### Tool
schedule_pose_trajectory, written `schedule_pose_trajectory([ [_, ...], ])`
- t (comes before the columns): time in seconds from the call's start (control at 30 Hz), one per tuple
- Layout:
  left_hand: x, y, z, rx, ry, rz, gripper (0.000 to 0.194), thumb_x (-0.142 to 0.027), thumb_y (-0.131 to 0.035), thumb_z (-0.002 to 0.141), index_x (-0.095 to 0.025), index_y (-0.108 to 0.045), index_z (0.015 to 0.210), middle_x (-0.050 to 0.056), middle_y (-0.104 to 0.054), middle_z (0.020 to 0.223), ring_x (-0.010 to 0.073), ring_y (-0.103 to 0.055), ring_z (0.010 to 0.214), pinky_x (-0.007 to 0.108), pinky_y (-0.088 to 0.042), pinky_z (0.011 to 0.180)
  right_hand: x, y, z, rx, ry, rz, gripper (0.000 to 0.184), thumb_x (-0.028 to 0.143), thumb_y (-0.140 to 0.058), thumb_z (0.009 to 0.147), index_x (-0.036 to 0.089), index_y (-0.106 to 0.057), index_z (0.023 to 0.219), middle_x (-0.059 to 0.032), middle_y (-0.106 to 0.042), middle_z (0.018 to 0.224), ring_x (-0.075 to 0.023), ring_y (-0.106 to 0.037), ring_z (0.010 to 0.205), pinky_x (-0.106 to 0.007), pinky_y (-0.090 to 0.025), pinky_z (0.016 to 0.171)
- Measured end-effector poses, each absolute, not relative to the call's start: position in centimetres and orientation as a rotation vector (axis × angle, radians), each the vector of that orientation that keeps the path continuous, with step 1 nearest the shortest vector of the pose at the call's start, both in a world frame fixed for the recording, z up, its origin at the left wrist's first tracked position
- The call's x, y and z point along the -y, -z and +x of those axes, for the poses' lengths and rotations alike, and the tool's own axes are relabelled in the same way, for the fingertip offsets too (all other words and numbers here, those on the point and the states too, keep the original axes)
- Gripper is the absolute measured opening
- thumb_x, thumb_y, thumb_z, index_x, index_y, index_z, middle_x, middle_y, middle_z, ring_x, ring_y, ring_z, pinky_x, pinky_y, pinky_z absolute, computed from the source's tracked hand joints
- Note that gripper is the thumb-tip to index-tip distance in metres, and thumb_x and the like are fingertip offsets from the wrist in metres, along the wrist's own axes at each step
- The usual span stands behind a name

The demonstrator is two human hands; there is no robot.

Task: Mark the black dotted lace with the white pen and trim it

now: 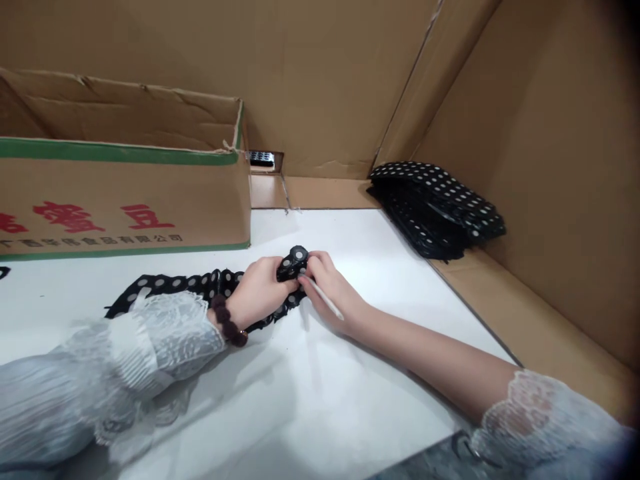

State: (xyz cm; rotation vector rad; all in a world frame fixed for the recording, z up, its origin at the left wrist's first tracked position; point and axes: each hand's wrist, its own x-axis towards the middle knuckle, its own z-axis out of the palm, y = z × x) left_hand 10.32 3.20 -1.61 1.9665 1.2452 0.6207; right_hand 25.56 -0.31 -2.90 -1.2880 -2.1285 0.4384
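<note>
A black fabric strip with white polka dots (170, 284) lies across the white tabletop, running under my left wrist. My left hand (263, 288) is closed on its folded or bunched end near the middle of the table. Close against it, my right hand (327, 283) also has its fingers closed at the bunched fabric. A thin white stick (324, 300) passes through the right hand's fingers, its tip meeting the cloth; its exact kind I cannot make out. The fingertips and the inner folds are partly hidden.
A cardboard box (125, 200) with green edges and red lettering stands at the left. A stack of black dotted fabric (440, 207) leans against the cardboard wall (550, 167) at the right. Cardboard (325, 80) also closes off the back, with a small cut opening.
</note>
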Motion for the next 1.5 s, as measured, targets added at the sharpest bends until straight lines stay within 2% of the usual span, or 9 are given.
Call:
schedule_pose_trajectory([
  [0.13,-2.9,1.6,10.4,-1.297,-0.578,2.052,0.014,-0.029,-0.048,0.071,-0.017,-0.048,0.064,0.0,-0.055,0.062,0.0145,-0.049,0.059,0.024,-0.033,0.052,0.4,2.0,25.1,2.176,-0.437,-1.372,0.012,0.019,-0.028,0.085,0.02,-0.029,0.074,-0.0064,-0.042,0.082,-0.0175,-0.043,0.076,-0.035,-0.041,0.071],
  [0.33,-2.9,1.4,10.4,-1.34,-0.525,2.233,0.014,-0.029,-0.044,0.074,-0.017,-0.049,0.07,0.005,-0.058,0.075,0.0196,-0.053,0.072,0.028,-0.036,0.062,-0.6,2.6,26.2,2.098,-0.424,-1.347,0.01,0.023,-0.034,0.084,0.02,-0.032,0.075,-0.0026,-0.042,0.077,-0.0148,-0.042,0.069,-0.029,-0.037,0.063],
  [0.5,-3.1,1.3,10.1,-1.266,-0.527,2.232,0.017,-0.03,-0.043,0.075,-0.016,-0.053,0.078,0.007,-0.06,0.083,0.0215,-0.054,0.079,0.029,-0.038,0.067,-1.1,2.3,28.7,1.917,-0.911,-1.25,0.02,0.033,-0.038,0.084,0.019,-0.038,0.07,0.0006,-0.048,0.07,-0.0114,-0.045,0.065,-0.025,-0.035,0.061],
  [0.63,-3.2,1.1,9.9,-1.228,-0.584,2.161,0.017,-0.032,-0.044,0.074,-0.018,-0.053,0.08,0.004,-0.062,0.081,0.0202,-0.055,0.076,0.027,-0.038,0.066,-0.7,2.0,29.4,1.927,-1.008,-1.195,0.022,0.033,-0.043,0.082,0.018,-0.037,0.068,0.0016,-0.045,0.069,-0.0095,-0.04,0.061,-0.023,-0.032,0.057],
  [0.77,-3.4,0.8,9.9,-1.19,-0.504,2.152,0.021,-0.038,-0.048,0.072,-0.018,-0.054,0.077,0.002,-0.062,0.076,0.0197,-0.055,0.07,0.025,-0.036,0.06,-0.5,2.3,29.2,1.951,-0.967,-1.173,0.02,0.032,-0.043,0.082,0.019,-0.036,0.069,0.0037,-0.038,0.063,-0.0087,-0.032,0.055,-0.022,-0.027,0.051],
  [1.0,-3.3,0.7,9.6,-1.162,-0.423,2.114,0.021,-0.036,-0.051,0.067,-0.017,-0.05,0.059,-0.002,-0.051,0.055,0.0139,-0.046,0.055,0.022,-0.028,0.049,-0.2,2.2,28.7,1.945,-0.978,-1.101,0.017,0.029,-0.038,0.085,0.019,-0.035,0.072,-0.0015,-0.048,0.08,-0.0116,-0.043,0.07,-0.025,-0.034,0.063],
  [1.1,-2.9,0.8,9.7,-1.172,-0.468,1.99,0.019,-0.034,-0.051,0.066,-0.017,-0.049,0.058,-0.003,-0.045,0.052,0.0115,-0.04,0.051,0.021,-0.026,0.045,0.0,2.5,28.1,1.982,-0.91,-1.098,0.017,0.027,-0.037,0.085,0.019,-0.032,0.071,-0.001,-0.047,0.077,-0.0112,-0.041,0.067,-0.026,-0.034,0.062],
  [1.33,-2.2,1.0,10.2,-1.201,-0.581,1.866,0.015,-0.03,-0.05,0.066,-0.015,-0.051,0.064,-0.002,-0.047,0.059,0.0112,-0.04,0.054,0.022,-0.029,0.048,-0.3,3.8,26.4,2.153,-0.458,-1.202,0.013,0.025,-0.035,0.084,0.02,-0.031,0.073,-0.0008,-0.042,0.072,-0.0143,-0.039,0.066,-0.028,-0.033,0.06],
  [1.5,-2.2,1.2,10.2,-1.185,-0.575,1.822,0.014,-0.029,-0.051,0.067,-0.015,-0.053,0.067,-0.002,-0.051,0.062,0.0114,-0.043,0.056,0.022,-0.032,0.051,-0.3,3.5,25.7,2.134,-0.378,-1.363,0.011,0.024,-0.032,0.084,0.021,-0.029,0.074,-0.0016,-0.043,0.072,-0.0149,-0.039,0.063,-0.028,-0.032,0.056],
])
